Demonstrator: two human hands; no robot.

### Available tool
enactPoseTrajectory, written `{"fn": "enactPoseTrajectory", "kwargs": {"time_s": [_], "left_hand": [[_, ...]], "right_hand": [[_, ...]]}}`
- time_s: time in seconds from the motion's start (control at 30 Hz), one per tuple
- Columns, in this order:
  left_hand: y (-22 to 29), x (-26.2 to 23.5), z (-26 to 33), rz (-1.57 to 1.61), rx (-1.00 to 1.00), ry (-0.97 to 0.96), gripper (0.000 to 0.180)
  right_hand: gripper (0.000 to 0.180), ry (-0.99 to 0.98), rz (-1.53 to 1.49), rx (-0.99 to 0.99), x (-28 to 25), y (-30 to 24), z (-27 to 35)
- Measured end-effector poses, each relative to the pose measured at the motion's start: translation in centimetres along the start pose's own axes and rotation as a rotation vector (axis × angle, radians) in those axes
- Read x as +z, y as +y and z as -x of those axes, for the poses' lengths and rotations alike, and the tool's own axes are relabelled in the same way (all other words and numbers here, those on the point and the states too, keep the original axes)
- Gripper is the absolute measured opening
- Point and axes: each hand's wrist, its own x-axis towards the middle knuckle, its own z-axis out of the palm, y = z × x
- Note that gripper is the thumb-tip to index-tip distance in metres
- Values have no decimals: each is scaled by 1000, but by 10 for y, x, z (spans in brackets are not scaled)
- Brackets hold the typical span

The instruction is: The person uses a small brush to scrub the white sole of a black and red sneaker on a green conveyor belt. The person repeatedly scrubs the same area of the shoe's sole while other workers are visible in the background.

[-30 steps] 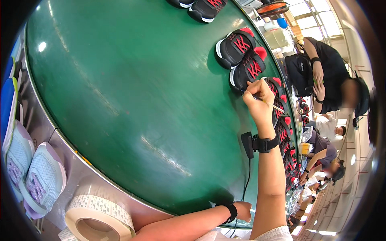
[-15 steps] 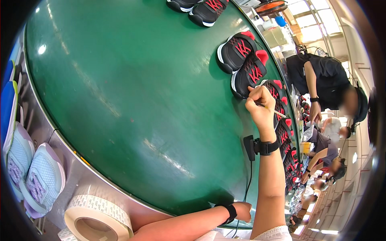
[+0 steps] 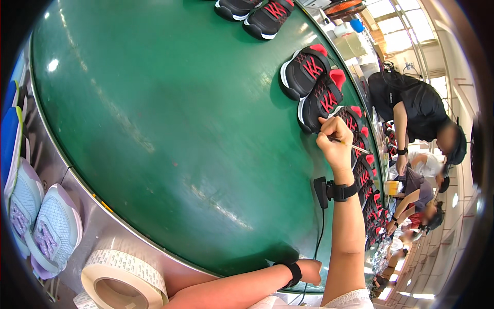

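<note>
My right hand point(image 3: 335, 144) is closed around a thin pale stick point(image 3: 355, 147), which juts out to the right of the fist. Just beyond its fingertips sits a black sneaker with red laces point(image 3: 321, 104), its toe close to my knuckles. The matching sneaker point(image 3: 302, 73) leans against it on the far side. More black-and-red sneakers point(image 3: 366, 175) line the right edge of the green surface, partly behind my right hand and forearm. My left hand point(image 3: 310, 271) is low, over the near edge of the green surface; its fingers are mostly hidden.
Another pair of black sneakers point(image 3: 268, 19) is at the far end of the green surface point(image 3: 170, 129). Light blue shoes point(image 3: 55, 226) and a roll of labels point(image 3: 123, 278) stand at the left by the metal rim. A co-worker in black point(image 3: 411, 103) is across on the right.
The sneakers have shifted slightly toward me, downward in the picture. My right hand with the stick has moved down a little too. The left hand stays in place.
</note>
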Motion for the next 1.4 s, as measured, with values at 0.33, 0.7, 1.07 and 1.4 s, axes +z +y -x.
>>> {"fn": "enactPoseTrajectory", "kwargs": {"time_s": [0.33, 0.7, 1.07, 1.4], "left_hand": [[-4, 2, -6, -13, 13, -4, 55], [-5, 5, -7, -35, 24, 27, 54], [-20, 19, -20, 19, 181, 240, 35], [-8, 4, -9, -35, 25, 10, 56]], "right_hand": [[13, 57, -178, 67, -12, -5, 7], [23, 67, 523, 72, -7, -14, 11], [17, -86, 362, -1, -24, -15, 24], [30, 203, 102, 164, -23, -29, 22]]}}
